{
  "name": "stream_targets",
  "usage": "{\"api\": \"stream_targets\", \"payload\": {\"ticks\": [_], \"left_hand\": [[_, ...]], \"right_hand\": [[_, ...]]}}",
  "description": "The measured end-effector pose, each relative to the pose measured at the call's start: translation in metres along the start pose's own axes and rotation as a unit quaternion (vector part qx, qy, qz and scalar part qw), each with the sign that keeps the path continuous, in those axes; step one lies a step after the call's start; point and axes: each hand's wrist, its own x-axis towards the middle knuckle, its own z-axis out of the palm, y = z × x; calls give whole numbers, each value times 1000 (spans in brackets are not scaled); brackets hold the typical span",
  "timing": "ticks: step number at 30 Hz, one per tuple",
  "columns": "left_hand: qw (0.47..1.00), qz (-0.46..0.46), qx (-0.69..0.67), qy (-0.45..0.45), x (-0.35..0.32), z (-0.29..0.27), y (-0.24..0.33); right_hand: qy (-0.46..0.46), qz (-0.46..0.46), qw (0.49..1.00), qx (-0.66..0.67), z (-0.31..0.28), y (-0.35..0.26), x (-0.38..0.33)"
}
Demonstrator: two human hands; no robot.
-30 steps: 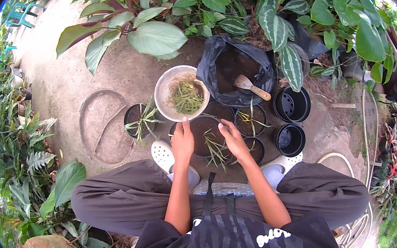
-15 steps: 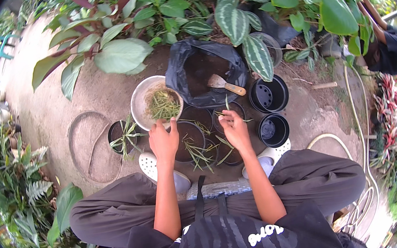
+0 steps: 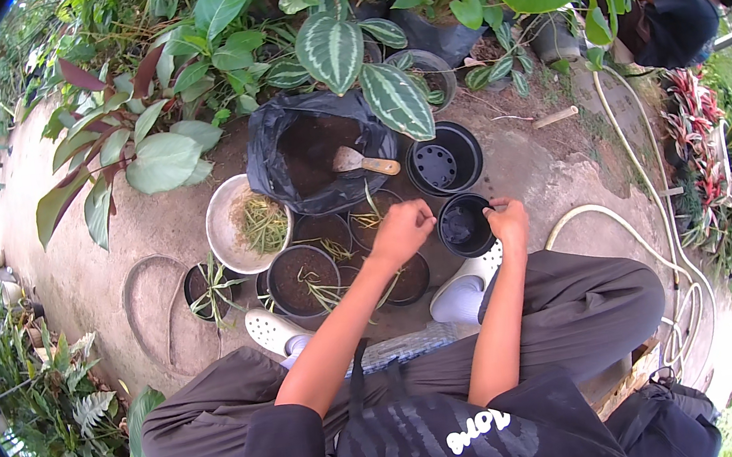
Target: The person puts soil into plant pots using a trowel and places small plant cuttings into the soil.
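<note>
We have both hands over the cluster of pots on the ground. Our right hand [image 3: 508,220] sits at the near-right rim of the empty black pot [image 3: 464,224], fingers curled together on the rim as far as we can tell (the grip itself is hidden). Our left hand [image 3: 401,231] hangs just to the left of that pot, closed in a loose fist, perhaps on a thin seedling, though we cannot tell. So the pot lies between the two hands, touching the right one. Beyond the left hand lies the soil bag [image 3: 321,156] with its trowel [image 3: 363,162], handle pointing right.
</note>
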Motion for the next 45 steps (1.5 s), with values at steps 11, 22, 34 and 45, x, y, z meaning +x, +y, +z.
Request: {"api": "stream_targets", "payload": {"ticks": [11, 22, 34, 45], "left_hand": [[989, -106, 95, 28, -10, 56, 4], [870, -245, -426, 34, -65, -13, 31], [710, -83, -529, 458, -105, -139, -11], [607, 10, -535, 588, -101, -137, -53]], "right_hand": [[47, 72, 996, 36, 22, 23, 20], [-212, -128, 936, 252, -70, -42, -51], [-270, -213, 877, 336, 95, -155, -30], [-162, -381, 869, -272, 174, -173, 20]]}}
